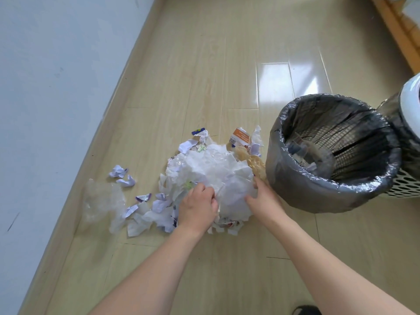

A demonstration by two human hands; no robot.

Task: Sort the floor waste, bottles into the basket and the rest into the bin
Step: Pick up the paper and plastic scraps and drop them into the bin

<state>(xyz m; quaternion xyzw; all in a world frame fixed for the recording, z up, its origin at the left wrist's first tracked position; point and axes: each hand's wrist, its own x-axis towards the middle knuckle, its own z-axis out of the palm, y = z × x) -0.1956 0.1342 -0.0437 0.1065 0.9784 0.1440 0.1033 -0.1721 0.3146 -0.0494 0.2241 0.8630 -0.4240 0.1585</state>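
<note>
Head view, looking down at a pale wooden floor (204, 64) that meets a grey-white wall (45, 87) along its left edge. Nearest that edge lies a crumpled clear plastic bag (102, 200), flat on the boards. Just beyond it sit a few crumpled paper scraps (121, 175), white with purple print, apart from the main heap. Toward the middle of the floor is the pile of waste (211, 169): white tissue, torn paper and thin plastic film heaped together, with an orange-and-white torn carton piece (241, 137) at its far side and a tan honeycomb paper wrap (252, 161) at its right side.

The left hand (197, 205) lies on the near left part of the pile, fingers curled into the white paper and gripping a bunch of it. The right hand (263, 196) holds the pile's right side, thumb and fingers bent around the paper.

Just beside the pile on the right stands the bin (295, 178), lined with a grey bag, with some rubbish at its bottom. Touching it at the floor's right edge is a white perforated basket (406, 180).
</note>
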